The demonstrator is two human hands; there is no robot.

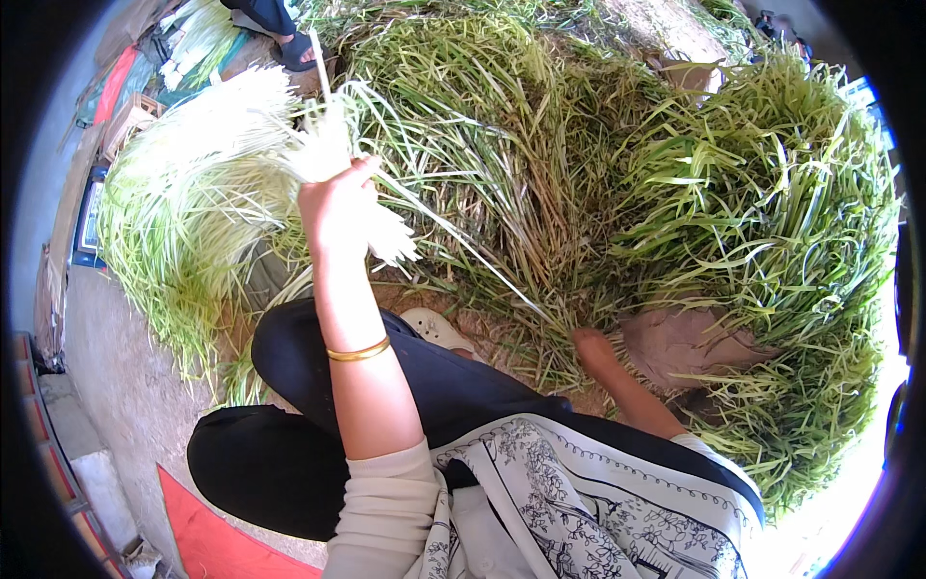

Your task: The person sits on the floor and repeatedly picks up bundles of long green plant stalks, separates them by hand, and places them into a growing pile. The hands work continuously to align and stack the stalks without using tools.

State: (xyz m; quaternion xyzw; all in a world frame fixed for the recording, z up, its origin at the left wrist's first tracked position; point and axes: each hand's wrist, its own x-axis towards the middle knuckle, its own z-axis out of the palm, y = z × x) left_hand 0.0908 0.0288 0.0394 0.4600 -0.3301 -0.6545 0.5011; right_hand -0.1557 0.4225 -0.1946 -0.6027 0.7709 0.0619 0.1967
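My left hand (336, 210) is raised in front of me, closed around a bunch of pale stems (391, 235) that look like blanched chives. Their white ends stick out on the right side of the fist, and overexposure blurs the part above it. A long thin pale stalk (470, 250) slants from near that hand down toward my right hand (597, 351). This one is low beside the edge of a heap of green leafy stalks (477, 123). Its fingertips are at the leaves, and whether they pinch anything is unclear.
Trimmed pale bundles (210, 130) are piled at left, near a crate (134, 119). Another leafy heap (752, 181) rises at right above a brown sheet (687, 347). A person's sandalled foot (296, 52) stands at the top. Red cloth (217, 535) lies lower left; my clog (434, 326) is below the heap.
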